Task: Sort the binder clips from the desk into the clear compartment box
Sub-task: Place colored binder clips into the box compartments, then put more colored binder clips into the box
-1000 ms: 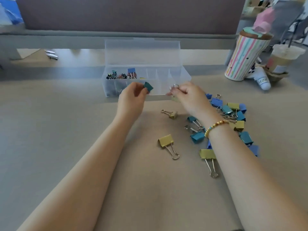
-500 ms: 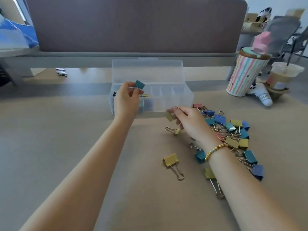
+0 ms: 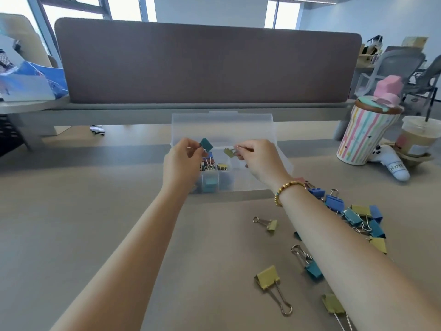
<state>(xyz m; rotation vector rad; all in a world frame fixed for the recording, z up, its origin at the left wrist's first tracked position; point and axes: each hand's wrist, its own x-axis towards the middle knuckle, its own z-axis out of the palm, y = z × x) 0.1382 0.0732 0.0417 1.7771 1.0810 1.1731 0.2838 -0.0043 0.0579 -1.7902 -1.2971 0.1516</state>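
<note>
Left hand [image 3: 182, 161] pinches teal clip [image 3: 206, 144], right hand [image 3: 259, 158] pinches yellow clip [image 3: 228, 152], above clear compartment box [image 3: 281, 161]; best released low over matching colours.

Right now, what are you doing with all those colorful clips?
A person is sorting binder clips into a clear compartment box. The left hand pinches a teal clip and the right hand pinches a small yellow clip, both over the box. Some clips already sit inside, and a pile of clips waits on the desk.
</note>
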